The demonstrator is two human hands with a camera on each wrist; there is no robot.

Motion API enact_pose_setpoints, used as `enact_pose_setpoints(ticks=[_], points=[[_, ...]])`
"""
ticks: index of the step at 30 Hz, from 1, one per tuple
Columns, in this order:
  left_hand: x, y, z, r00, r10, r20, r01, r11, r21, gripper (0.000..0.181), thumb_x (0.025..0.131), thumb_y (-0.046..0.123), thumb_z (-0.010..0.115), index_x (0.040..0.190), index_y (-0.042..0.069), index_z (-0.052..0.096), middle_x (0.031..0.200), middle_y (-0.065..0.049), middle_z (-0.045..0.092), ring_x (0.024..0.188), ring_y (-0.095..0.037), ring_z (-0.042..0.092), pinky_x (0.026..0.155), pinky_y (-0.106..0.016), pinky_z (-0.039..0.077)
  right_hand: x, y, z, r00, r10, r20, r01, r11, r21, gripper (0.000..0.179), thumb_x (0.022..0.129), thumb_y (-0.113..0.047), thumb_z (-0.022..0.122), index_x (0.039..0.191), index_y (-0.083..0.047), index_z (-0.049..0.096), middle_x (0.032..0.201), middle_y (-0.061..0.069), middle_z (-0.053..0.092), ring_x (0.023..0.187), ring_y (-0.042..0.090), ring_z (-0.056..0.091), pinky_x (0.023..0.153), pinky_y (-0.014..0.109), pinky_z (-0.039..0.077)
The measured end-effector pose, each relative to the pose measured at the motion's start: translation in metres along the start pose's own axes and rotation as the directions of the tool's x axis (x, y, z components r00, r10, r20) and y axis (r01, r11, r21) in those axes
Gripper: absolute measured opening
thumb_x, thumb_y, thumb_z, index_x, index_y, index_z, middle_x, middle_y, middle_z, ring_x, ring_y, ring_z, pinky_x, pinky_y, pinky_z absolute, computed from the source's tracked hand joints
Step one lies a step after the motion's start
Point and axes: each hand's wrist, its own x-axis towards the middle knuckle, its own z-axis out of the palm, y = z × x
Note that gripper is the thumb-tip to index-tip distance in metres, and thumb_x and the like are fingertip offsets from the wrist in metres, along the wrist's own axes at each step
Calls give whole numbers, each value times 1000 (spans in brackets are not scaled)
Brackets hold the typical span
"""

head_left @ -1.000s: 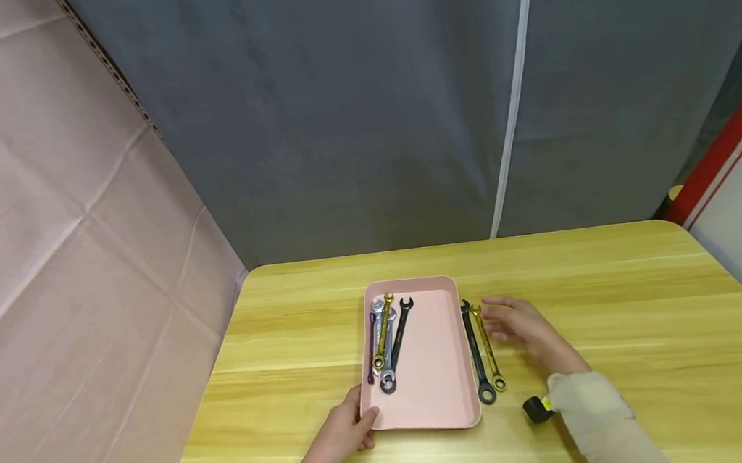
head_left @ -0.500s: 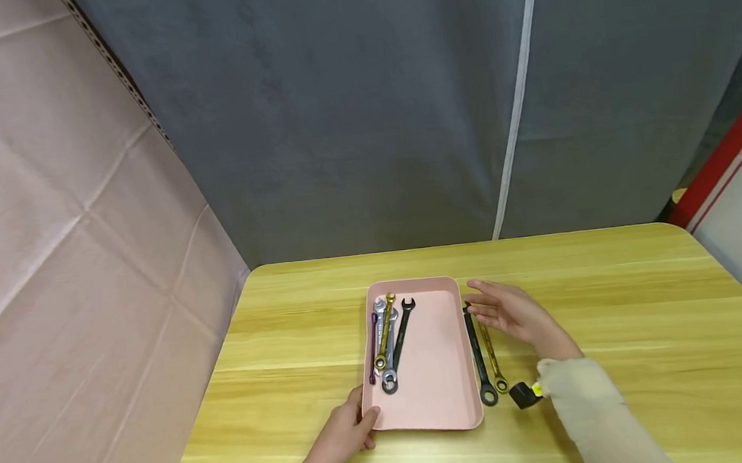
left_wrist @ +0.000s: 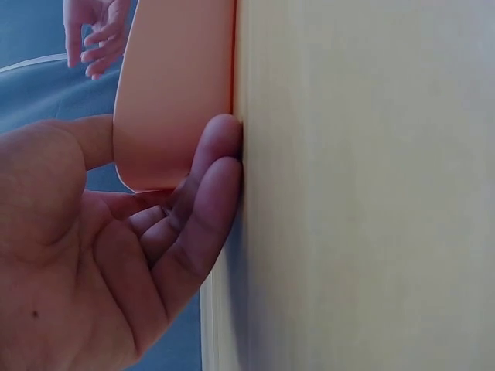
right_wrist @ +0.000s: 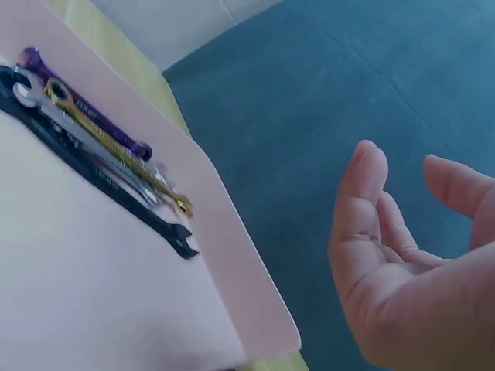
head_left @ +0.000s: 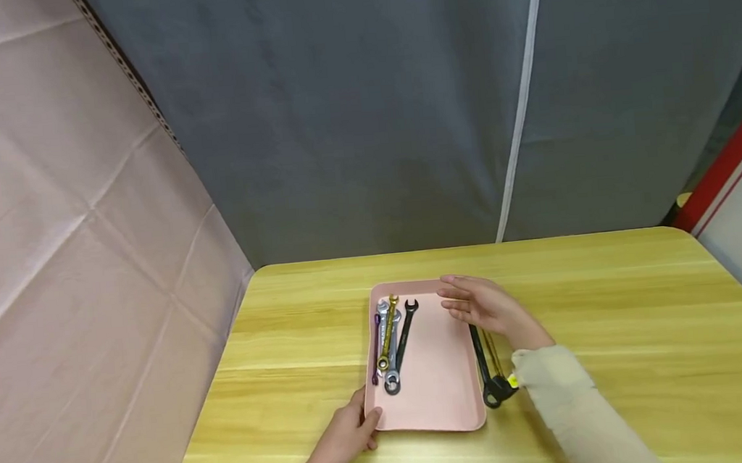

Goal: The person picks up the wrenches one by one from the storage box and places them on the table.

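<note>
A pink rectangular tray (head_left: pixel 438 379) lies on the wooden table. My left hand (head_left: pixel 340 437) grips its near left corner, thumb over the rim and fingers curled against the outer wall (left_wrist: pixel 174 85). Along the tray's left side lie a purple wrench (head_left: pixel 377 351), a gold wrench (head_left: pixel 389 335), silver wrenches (head_left: pixel 393 349) and a black wrench (head_left: pixel 408 337). My right hand (head_left: pixel 487 309) hovers over the tray's right rim, holding nothing, its fingers loosely bent. Beneath its wrist, another black wrench (head_left: pixel 478 350) and another gold wrench (head_left: pixel 491 349) lie just outside the tray, their upper ends hidden.
The wooden table (head_left: pixel 612 300) extends on both sides of the tray. A dark grey curtain (head_left: pixel 336 118) hangs behind it, and pale pink cloth (head_left: pixel 87 283) covers the left side. A small black device (head_left: pixel 504 387) at the right cuff overlaps the outer wrenches.
My right hand has moved left, from beside the outer gold wrench to over the tray's right rim. My left hand keeps its hold on the tray corner, and the wrenches lie as before.
</note>
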Motion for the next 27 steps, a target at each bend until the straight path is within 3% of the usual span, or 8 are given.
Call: enact_pose_setpoints(ticks=[4, 9, 14, 22, 27], points=[[1, 1, 2, 1000, 8, -4, -8, 1000, -2, 60, 95, 29, 49, 142, -1, 28, 63, -2, 56, 52, -11, 55, 45, -25, 45, 9, 0, 8, 1000, 8, 1, -8, 1000, 2, 40, 98, -26, 43, 134, -9, 39, 101, -2, 61, 82, 9, 63, 75, 19, 53], [2, 3, 4, 1000, 19, -1, -19, 1000, -7, 61, 95, 30, 50, 142, -1, 28, 63, -2, 56, 52, -11, 55, 45, -24, 46, 17, 1, 17, 1000, 23, -5, -23, 1000, -11, 50, 98, -28, 44, 141, -7, 32, 104, -1, 59, 83, 8, 62, 77, 19, 53], [2, 5, 3, 1000, 28, 5, -28, 1000, -7, 60, 95, 30, 49, 142, -1, 28, 63, -3, 56, 52, -11, 55, 45, -24, 46, 25, 4, 23, 999, 33, -30, -33, 999, 14, 48, 98, -26, 45, 141, -6, 33, 108, 2, 57, 82, 8, 63, 74, 20, 54], [-1, 6, 4, 1000, 23, 4, -23, 1000, -15, 62, 95, 31, 49, 143, -2, 26, 63, -3, 56, 52, -12, 55, 46, -25, 46, 38, 12, 27, 996, 64, -67, -58, 995, 78, 34, 97, -23, 47, 128, -9, 45, 92, 0, 65, 78, 9, 65, 72, 20, 55], [-4, 7, 5, 1000, 19, 6, -18, 1000, -22, 61, 95, 30, 49, 143, -1, 26, 64, -3, 56, 52, -12, 55, 47, -25, 46, 44, 20, 29, 992, 96, -77, -91, 994, 60, 44, 98, -24, 44, 137, -6, 35, 88, -2, 64, 79, 9, 64, 73, 19, 54]])
